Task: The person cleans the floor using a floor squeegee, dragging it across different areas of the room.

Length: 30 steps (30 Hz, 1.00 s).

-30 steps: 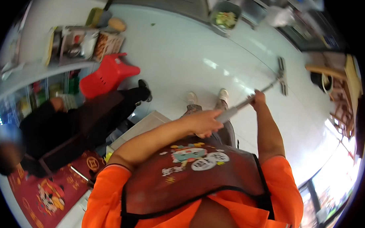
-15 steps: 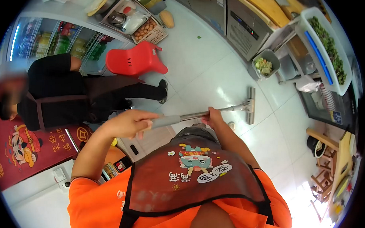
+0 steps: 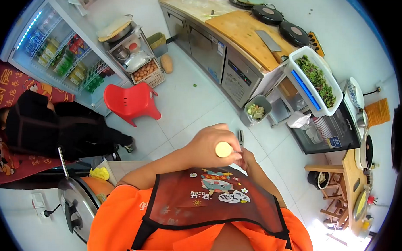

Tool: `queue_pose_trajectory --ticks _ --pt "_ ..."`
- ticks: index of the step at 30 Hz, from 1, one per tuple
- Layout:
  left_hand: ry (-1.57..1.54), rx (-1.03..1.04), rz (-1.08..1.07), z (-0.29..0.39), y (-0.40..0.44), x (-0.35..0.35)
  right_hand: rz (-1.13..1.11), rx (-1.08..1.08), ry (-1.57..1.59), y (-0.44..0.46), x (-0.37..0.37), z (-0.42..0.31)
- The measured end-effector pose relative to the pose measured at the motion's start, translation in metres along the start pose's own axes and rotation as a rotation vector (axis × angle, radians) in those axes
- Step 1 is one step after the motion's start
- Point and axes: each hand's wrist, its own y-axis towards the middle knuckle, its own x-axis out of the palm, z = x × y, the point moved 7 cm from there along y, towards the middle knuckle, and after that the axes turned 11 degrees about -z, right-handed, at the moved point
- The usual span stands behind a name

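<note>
My left hand (image 3: pixel 211 146) is wrapped round the top of a mop's handle, its pale yellow end (image 3: pixel 223 149) pointing up at me. My right hand (image 3: pixel 245 160) grips the same pole lower down, just to the right and partly hidden. The handle stands nearly upright, so most of the pole is out of sight behind my hands. A small piece of the mop head (image 3: pixel 240 136) shows above them against the tiled floor (image 3: pixel 188 114).
A red stool (image 3: pixel 130 101) and a person in black (image 3: pixel 33 124) are to the left, beside a drinks fridge (image 3: pixel 57 54). Ahead stands a steel counter (image 3: pixel 199 41) with a cleaver (image 3: pixel 268 40). A grey bin (image 3: pixel 258 110) and a tub of greens (image 3: pixel 315 81) are at the right.
The mop has swung from lying slanted to nearly upright, its head drawn in towards me. My left hand has moved right, close to my right hand. The person in black now bends further left.
</note>
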Motion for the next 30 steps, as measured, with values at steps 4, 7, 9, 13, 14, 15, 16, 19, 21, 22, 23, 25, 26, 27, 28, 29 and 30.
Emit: queue_pose_trajectory --ticks 4,7,9,13,14,15,16,19,21,22,23,25,26,27,28,29,30 --pt "-0.277 0.043 -0.158 0.016 0.035 0.032 -0.029 -0.045 0.093 -0.012 -0.017 0.005" --pt "-0.509 -0.069 -0.331 0.023 0.052 0.063 -0.029 -0.111 0.176 -0.001 -0.024 0.0" --pt "-0.479 -0.019 -0.392 0.03 0.057 0.077 0.004 -0.044 0.311 -0.007 -0.022 -0.006" --pt "-0.436 0.1 -0.441 0.032 0.058 0.08 0.006 -0.069 0.344 0.002 -0.027 -0.007" --pt "-0.429 0.103 -0.463 0.028 0.056 0.078 0.003 -0.064 0.388 0.013 -0.032 -0.002" --pt "-0.422 0.107 -0.486 0.023 0.053 0.075 -0.001 -0.059 0.433 0.023 -0.033 0.002" --pt "-0.415 0.11 -0.508 0.017 0.05 0.071 -0.006 -0.053 0.477 0.032 -0.03 0.006" --pt "-0.424 0.182 -0.551 0.001 0.04 0.046 0.135 -0.121 0.612 0.037 -0.011 0.011" --pt "-0.464 0.253 -0.576 -0.009 0.037 0.021 0.198 -0.203 0.669 0.042 0.005 0.001" --pt "-0.503 0.289 -0.595 -0.015 0.03 0.008 0.226 -0.245 0.725 0.044 0.019 0.008" --pt "-0.541 0.326 -0.615 -0.02 0.025 -0.004 0.253 -0.29 0.779 0.041 0.034 0.01" --pt "-0.631 0.364 -0.668 -0.031 0.024 -0.031 0.305 -0.371 0.857 0.024 0.064 0.004" --pt "-0.675 0.379 -0.698 -0.036 0.026 -0.041 0.33 -0.411 0.899 0.017 0.076 0.003" --pt "-0.703 0.405 -0.734 -0.04 0.027 -0.046 0.357 -0.443 0.889 0.012 0.08 0.007" --pt "-0.71 0.418 -0.771 -0.044 0.029 -0.048 0.382 -0.493 0.918 0.011 0.075 0.015" --pt "-0.723 0.424 -0.816 -0.047 0.03 -0.045 0.412 -0.54 0.956 0.012 0.066 0.029" --pt "-0.737 0.426 -0.868 -0.049 0.031 -0.04 0.445 -0.585 1.002 0.013 0.055 0.046"
